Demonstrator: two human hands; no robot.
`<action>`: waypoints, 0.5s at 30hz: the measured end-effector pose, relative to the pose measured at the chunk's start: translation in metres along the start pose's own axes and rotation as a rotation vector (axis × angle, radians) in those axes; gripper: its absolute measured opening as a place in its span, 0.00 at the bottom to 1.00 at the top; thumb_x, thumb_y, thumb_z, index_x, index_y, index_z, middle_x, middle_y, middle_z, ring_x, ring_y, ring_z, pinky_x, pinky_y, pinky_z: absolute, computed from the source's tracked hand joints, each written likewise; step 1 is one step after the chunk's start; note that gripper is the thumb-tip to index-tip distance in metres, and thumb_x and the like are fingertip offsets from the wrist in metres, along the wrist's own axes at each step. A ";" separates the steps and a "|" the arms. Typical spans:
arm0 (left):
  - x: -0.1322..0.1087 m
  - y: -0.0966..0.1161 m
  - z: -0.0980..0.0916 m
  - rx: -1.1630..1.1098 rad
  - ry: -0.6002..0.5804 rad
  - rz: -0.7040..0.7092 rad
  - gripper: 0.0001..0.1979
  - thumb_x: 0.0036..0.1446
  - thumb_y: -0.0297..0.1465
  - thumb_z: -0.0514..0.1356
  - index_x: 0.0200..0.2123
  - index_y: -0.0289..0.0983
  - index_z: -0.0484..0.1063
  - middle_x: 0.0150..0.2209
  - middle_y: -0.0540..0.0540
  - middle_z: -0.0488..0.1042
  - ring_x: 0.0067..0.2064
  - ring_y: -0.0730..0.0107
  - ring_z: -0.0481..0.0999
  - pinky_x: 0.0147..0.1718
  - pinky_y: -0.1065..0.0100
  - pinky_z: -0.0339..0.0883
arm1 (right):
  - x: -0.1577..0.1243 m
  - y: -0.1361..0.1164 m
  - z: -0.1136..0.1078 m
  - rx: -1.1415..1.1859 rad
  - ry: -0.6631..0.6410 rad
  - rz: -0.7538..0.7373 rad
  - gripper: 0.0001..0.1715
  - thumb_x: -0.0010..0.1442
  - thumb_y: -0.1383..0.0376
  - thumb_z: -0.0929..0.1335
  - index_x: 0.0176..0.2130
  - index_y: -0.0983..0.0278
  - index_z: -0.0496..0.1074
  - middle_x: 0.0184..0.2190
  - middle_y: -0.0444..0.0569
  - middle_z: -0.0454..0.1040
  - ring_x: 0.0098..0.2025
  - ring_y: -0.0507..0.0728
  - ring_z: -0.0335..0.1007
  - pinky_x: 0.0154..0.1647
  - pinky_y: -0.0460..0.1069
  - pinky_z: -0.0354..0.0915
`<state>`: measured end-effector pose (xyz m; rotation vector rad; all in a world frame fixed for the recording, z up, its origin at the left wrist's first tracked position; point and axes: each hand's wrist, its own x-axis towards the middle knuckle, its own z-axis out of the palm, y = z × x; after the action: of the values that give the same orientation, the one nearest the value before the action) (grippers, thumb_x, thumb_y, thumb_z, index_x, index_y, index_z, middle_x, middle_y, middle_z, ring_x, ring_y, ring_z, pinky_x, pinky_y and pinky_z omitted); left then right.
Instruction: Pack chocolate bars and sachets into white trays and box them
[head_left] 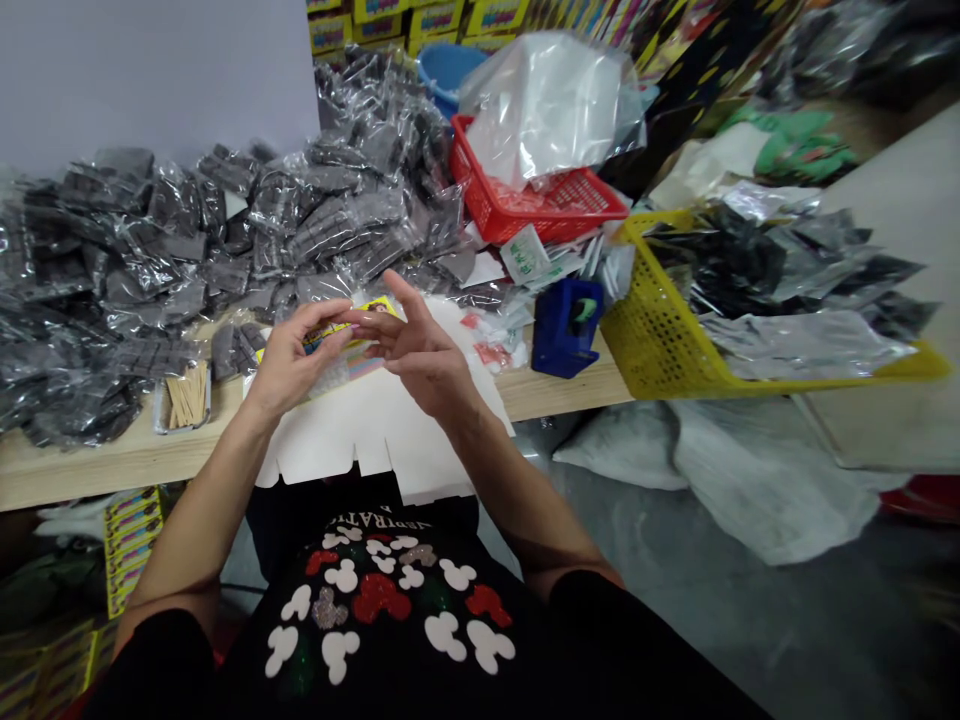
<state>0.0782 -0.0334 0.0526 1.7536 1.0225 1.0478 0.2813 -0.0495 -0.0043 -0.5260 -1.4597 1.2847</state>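
Observation:
My left hand (292, 358) is curled, thumb and fingers closed around a small yellow printed box (379, 306), much of which the hands hide. My right hand (426, 355) is at the other side of the box, its index finger raised and its thumb stretched out. The right fingertips meet the left ones over the box. A clear, crinkly plastic piece (330, 380) shows below the fingers. Under both hands lies a flat white cardboard sheet (322, 440) with cut slots along its near edge.
Grey items in clear bags (300, 210) heap across the wooden table (90, 465). A small tray of wooden sticks (187, 398) stands at left. Rightward are a blue tape dispenser (566, 330), a red basket (491, 215), small white packets (529, 255) and a yellow basket (652, 340) of silvery bags.

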 end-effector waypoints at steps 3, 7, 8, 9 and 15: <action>-0.006 0.001 0.007 -0.013 0.264 0.004 0.16 0.61 0.41 0.70 0.49 0.39 0.83 0.46 0.45 0.83 0.48 0.64 0.80 0.52 0.65 0.72 | 0.000 -0.008 0.008 -0.079 0.000 -0.004 0.60 0.64 0.56 0.64 0.81 0.58 0.27 0.77 0.60 0.60 0.75 0.67 0.62 0.66 0.68 0.68; -0.013 0.009 0.016 0.054 0.351 -0.026 0.12 0.62 0.40 0.69 0.41 0.38 0.86 0.41 0.45 0.84 0.44 0.64 0.80 0.47 0.67 0.72 | 0.000 -0.016 0.020 -0.142 -0.006 -0.024 0.60 0.67 0.53 0.62 0.81 0.57 0.22 0.80 0.57 0.53 0.81 0.67 0.49 0.74 0.74 0.58; -0.014 0.013 0.019 0.030 0.344 -0.043 0.11 0.62 0.40 0.69 0.40 0.38 0.86 0.40 0.45 0.84 0.43 0.65 0.80 0.46 0.67 0.72 | 0.001 -0.016 0.022 -0.139 -0.003 -0.034 0.60 0.68 0.52 0.62 0.81 0.58 0.22 0.81 0.56 0.53 0.82 0.66 0.47 0.76 0.74 0.55; -0.014 0.016 0.021 -0.013 0.341 -0.059 0.12 0.62 0.40 0.69 0.41 0.38 0.86 0.39 0.46 0.84 0.42 0.65 0.80 0.45 0.67 0.73 | 0.001 -0.017 0.024 -0.131 -0.002 -0.044 0.60 0.68 0.52 0.62 0.81 0.58 0.23 0.80 0.56 0.53 0.83 0.66 0.45 0.77 0.74 0.52; -0.012 0.033 0.030 -0.409 0.220 -0.214 0.19 0.51 0.46 0.77 0.37 0.37 0.86 0.33 0.47 0.83 0.32 0.72 0.77 0.36 0.70 0.73 | 0.002 -0.022 0.026 -0.062 -0.051 -0.109 0.63 0.66 0.45 0.69 0.82 0.53 0.33 0.80 0.49 0.56 0.85 0.63 0.35 0.84 0.69 0.33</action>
<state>0.1090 -0.0618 0.0706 1.1942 1.0173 1.2300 0.2643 -0.0660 0.0196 -0.4507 -1.5532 1.1775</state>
